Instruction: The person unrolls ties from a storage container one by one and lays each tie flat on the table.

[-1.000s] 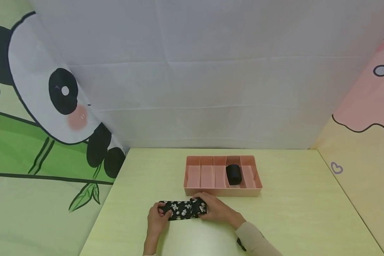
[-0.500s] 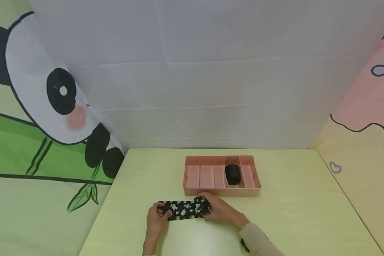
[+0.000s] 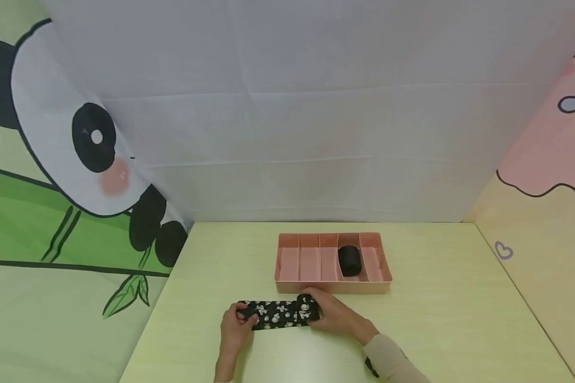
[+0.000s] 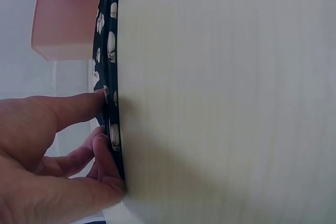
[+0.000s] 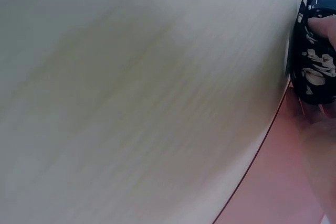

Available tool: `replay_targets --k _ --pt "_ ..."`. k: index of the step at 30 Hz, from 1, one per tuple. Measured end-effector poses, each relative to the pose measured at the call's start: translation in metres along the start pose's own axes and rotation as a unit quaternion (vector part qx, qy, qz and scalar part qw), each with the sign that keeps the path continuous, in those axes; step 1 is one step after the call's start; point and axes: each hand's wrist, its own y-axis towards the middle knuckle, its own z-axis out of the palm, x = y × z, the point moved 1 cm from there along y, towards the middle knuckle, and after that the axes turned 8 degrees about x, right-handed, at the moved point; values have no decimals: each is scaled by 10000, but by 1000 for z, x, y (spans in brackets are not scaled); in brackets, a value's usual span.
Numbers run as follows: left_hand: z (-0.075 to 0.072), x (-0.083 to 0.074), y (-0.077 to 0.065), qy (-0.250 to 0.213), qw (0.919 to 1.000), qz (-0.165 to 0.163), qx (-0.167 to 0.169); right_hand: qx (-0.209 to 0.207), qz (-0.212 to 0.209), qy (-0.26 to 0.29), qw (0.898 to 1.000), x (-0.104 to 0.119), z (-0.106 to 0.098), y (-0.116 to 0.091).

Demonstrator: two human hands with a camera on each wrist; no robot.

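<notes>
A black cloth strip with a white print [image 3: 275, 314] lies flat on the table, its right end wound into a roll [image 3: 308, 307]. At the strip's left end, my left hand [image 3: 233, 330] holds the cloth down with bent fingers and thumb. The left wrist view shows those fingertips on the layered edge of the cloth [image 4: 111, 40], low against the table. My right hand [image 3: 337, 316] grips the roll, fingers at its far side and thumb at the near side. Only part of that grip shows at the right edge of the right wrist view, around the printed roll [image 5: 315, 72].
Just behind the cloth stands a pink tray [image 3: 333, 288] divided into several compartments. A plain black rolled item [image 3: 350, 260] sits in its second compartment from the right. White, green and pink printed sheets enclose the pale yellow table [image 3: 460, 308].
My right hand and the roll have shifted a little to the right, and the flat stretch of cloth has grown longer. The left hand has stayed at the left end.
</notes>
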Motion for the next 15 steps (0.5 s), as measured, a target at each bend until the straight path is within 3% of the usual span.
replay_targets --k 15 --pt "0 -2 0 15 10000 12 -27 -9 3 -51 10000 -2 -4 -6"
